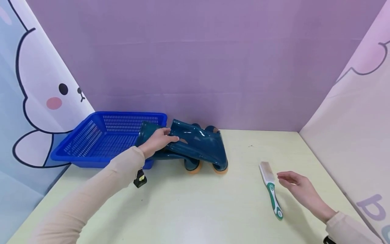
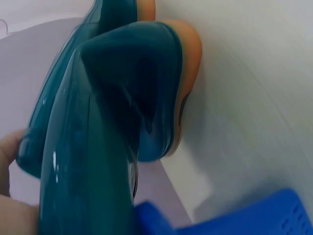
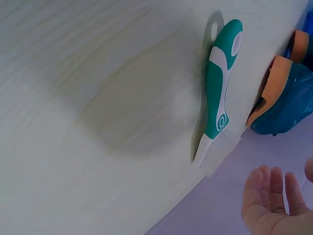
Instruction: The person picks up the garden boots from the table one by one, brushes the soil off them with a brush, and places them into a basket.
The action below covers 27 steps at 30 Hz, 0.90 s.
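Dark teal rubber boots with orange soles lie tilted together, their shafts towards the basket. My left hand grips the boots at the shafts, thumb over the near side. From the left wrist, fingers show at the top of the farther shaft, while a nearer boot hides much of the rest. A scrub brush with a green and white handle and pale bristles lies on the table. Just right of it, my right hand hovers with relaxed fingers, holding nothing.
A blue plastic basket with slotted walls stands at the back left, partly behind the boots. A purple backdrop rises behind the pale table. Printed panels with cartoon figures stand at both sides.
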Tool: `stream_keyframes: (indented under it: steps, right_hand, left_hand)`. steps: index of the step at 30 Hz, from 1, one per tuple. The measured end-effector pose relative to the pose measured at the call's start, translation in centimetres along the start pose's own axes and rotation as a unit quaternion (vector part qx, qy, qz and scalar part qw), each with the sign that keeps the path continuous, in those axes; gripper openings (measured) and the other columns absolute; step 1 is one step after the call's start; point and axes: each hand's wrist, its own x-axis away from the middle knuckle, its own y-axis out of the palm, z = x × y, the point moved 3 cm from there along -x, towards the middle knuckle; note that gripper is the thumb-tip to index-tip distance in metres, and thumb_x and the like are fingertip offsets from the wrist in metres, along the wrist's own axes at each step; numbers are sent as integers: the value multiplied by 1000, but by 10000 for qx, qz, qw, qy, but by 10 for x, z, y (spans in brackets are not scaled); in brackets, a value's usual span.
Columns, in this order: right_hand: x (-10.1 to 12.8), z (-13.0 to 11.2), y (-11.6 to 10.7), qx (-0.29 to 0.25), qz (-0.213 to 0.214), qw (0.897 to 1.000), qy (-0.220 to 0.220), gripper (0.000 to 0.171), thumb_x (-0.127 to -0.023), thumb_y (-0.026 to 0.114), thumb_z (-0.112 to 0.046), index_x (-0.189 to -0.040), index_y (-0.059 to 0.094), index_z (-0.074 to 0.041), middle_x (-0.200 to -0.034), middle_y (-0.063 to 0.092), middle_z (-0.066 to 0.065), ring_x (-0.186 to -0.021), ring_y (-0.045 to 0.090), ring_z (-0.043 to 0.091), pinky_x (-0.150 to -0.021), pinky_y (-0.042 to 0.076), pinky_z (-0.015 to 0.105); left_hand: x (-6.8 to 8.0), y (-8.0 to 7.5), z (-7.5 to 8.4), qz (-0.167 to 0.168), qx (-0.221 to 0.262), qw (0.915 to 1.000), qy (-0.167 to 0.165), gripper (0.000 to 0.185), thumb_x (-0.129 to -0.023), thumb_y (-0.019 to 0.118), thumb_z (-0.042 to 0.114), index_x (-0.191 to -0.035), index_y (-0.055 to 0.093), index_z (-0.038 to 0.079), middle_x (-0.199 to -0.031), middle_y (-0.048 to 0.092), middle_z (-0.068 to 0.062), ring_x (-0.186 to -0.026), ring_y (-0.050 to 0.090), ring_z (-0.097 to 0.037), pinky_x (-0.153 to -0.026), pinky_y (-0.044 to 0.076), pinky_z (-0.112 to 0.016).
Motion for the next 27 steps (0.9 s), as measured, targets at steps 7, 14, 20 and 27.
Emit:
stream_keyframes:
  steps: [7,14,20,27]
  right_hand:
    - [1,0,0,-64,-69,9999,71,37,-94,51,-23,-121,54,2,-116,60,20,-84,42,-22,-74,45,16]
    - [2,2,1,-128,-104,9997,165,38,-94,51,-24,-122,54,1,-117,60,20,-85,43,-21,-74,44,15]
    - [3,3,2,-196,-154,9993,274,38,-94,50,-24,-123,53,2,-117,60,21,-84,45,-19,-74,44,13]
    - [3,4,3,-312,-210,9986,363,40,-95,50,-24,-124,51,3,-119,58,22,-84,46,-18,-75,43,11]
  left_hand:
    - [5,8,5,681,728,9948,231,64,-88,60,24,-143,30,12,-150,26,-9,-136,26,-30,-107,31,-48]
    - [9,14,6,964,2134,9717,-302,68,-86,62,15,-144,26,11,-150,25,-9,-136,27,-26,-110,27,-43]
    - [9,15,8,688,2669,9602,-450,68,-87,60,11,-145,24,10,-151,23,-8,-138,24,-25,-112,23,-42]
    - [7,13,14,570,2413,9687,-153,62,-87,59,13,-143,32,18,-149,29,-1,-138,26,-21,-112,23,-44]
